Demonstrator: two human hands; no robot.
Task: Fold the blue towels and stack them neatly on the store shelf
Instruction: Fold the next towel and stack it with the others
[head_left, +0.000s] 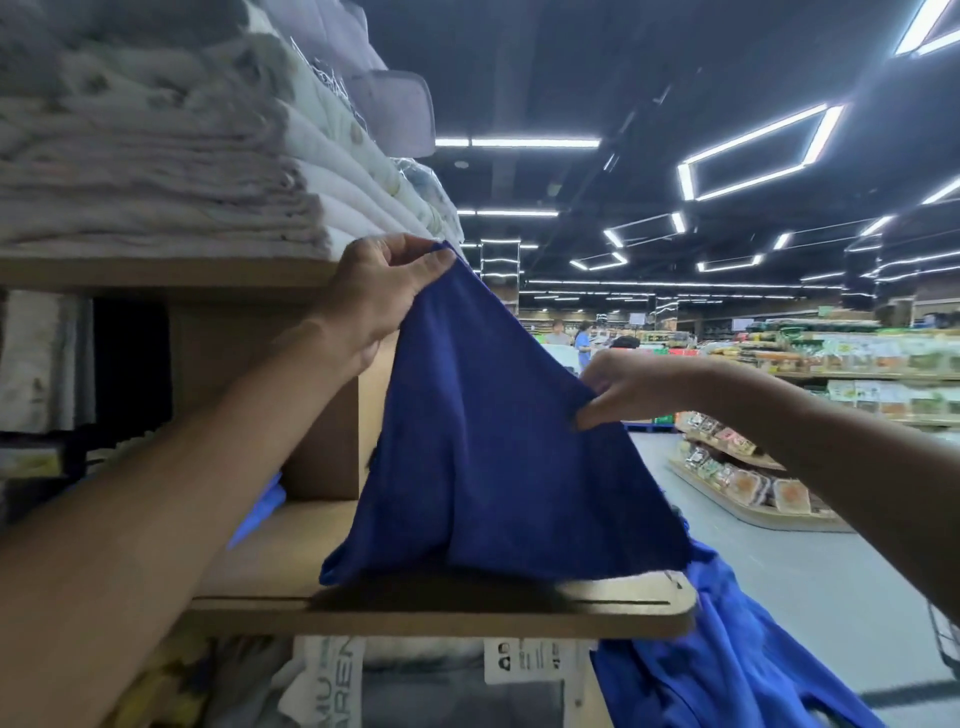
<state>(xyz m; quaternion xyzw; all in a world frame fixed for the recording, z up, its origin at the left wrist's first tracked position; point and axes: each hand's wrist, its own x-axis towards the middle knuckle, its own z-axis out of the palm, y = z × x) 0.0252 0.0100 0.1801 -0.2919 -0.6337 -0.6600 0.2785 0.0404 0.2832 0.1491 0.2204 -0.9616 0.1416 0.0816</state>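
Fingers (422, 269) of left hand (374, 297) and right hand (629, 385) pinching blue towel (493, 441) over wooden shelf (441, 614), store aisle (779, 564) behind

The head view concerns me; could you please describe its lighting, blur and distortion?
Head view: bright light strips glare overhead; the white linen stack is blurred; the blue towel shadows the shelf; wide-angle bending at the edges.

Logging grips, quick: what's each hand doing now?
Left hand: pinches the dark blue fabric towel, top corner.
Right hand: pinches that towel's side edge.
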